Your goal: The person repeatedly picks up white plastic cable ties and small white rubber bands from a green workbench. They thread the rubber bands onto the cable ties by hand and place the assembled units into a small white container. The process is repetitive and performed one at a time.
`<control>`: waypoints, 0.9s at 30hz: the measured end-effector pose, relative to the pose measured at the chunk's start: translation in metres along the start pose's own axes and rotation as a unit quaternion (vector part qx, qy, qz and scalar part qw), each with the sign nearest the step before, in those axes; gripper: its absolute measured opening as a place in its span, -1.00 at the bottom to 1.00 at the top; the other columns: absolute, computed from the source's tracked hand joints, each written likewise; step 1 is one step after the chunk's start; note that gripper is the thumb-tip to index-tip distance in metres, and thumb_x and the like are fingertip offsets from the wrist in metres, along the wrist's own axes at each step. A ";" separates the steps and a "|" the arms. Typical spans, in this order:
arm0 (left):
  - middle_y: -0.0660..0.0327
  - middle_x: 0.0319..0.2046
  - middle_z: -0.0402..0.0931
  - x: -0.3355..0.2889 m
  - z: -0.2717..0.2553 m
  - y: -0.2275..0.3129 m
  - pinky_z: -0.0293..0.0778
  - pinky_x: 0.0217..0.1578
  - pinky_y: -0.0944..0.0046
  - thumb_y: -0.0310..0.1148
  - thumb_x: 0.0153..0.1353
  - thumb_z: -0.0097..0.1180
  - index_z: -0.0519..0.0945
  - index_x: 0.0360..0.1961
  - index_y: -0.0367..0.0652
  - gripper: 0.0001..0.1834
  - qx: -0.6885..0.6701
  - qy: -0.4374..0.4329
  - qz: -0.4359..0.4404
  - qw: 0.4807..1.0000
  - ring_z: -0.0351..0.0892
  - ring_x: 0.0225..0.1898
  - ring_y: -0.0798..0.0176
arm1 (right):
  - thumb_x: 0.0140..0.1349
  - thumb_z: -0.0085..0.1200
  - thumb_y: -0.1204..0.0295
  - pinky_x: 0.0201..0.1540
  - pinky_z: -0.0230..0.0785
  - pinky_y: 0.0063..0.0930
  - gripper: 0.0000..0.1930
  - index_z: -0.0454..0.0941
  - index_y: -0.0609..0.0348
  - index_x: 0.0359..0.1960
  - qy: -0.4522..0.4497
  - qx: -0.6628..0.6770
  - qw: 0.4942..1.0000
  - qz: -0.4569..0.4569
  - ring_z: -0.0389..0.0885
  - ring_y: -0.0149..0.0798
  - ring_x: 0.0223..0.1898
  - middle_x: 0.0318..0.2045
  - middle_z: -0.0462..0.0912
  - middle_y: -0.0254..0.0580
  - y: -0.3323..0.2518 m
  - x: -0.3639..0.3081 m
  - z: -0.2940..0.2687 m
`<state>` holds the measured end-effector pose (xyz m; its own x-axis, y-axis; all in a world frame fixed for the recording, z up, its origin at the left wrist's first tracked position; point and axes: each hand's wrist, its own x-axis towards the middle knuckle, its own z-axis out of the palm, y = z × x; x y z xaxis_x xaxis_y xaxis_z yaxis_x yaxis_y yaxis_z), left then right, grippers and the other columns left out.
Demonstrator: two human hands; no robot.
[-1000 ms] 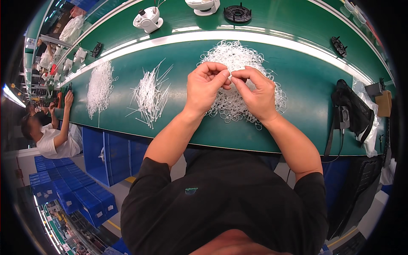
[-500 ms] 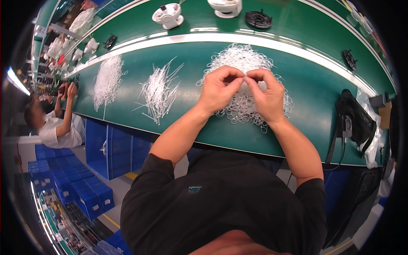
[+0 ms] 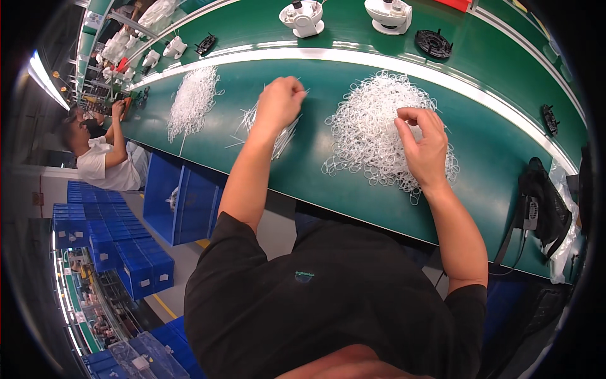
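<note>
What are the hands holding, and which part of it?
The left hand pinches thin white straight strips, but where along them cannot be told. The right hand rests on the pile of white loops, fingertips picking at it.

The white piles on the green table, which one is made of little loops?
The big pile of loops under the right hand. The middle pile by the left hand and the far-left pile look like straight strands.

Clear plastic bag [image 3: 564,208] hung at bench's right end; small teal logo [image 3: 303,276] on black shirt.
</note>
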<state>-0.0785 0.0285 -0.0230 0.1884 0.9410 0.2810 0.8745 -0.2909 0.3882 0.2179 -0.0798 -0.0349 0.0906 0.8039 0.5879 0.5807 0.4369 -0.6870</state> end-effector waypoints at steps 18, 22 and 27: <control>0.00 -0.28 0.63 -0.014 -0.002 -0.043 0.54 -0.17 -0.09 -0.39 0.19 0.25 0.64 -0.36 -0.13 -0.94 0.098 -0.064 -0.018 0.993 0.65 -0.18 -0.17 | 0.21 0.27 0.48 0.11 0.28 -0.18 -0.92 0.65 0.10 -0.28 -0.015 -0.009 0.999 -0.028 0.60 -0.15 -0.25 -0.35 0.69 -0.26 0.009 -0.004 0.003; 0.00 -0.27 0.62 -0.017 -0.003 -0.033 0.53 -0.16 -0.09 -0.39 0.20 0.25 0.62 -0.36 -0.16 -0.91 0.105 -0.078 -0.028 0.991 0.64 -0.17 -0.17 | 0.21 0.26 0.48 0.11 0.28 -0.17 -0.93 0.65 0.09 -0.29 -0.016 0.000 1.000 -0.022 0.62 -0.15 -0.26 -0.36 0.69 -0.28 0.009 -0.004 0.003; -0.01 -0.28 0.61 -0.016 0.000 -0.030 0.52 -0.15 -0.11 -0.45 0.26 0.18 0.56 -0.28 -0.21 -0.93 0.137 -0.052 -0.008 0.989 0.63 -0.17 -0.19 | 0.21 0.26 0.48 0.13 0.27 -0.18 -0.94 0.65 0.10 -0.29 -0.012 0.001 1.000 -0.025 0.63 -0.16 -0.26 -0.36 0.70 -0.29 0.006 -0.003 0.002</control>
<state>-0.1080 0.0223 -0.0394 0.2061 0.9621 0.1788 0.9635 -0.2314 0.1349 0.2198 -0.0788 -0.0415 0.0421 0.7903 0.6113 0.5818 0.4780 -0.6580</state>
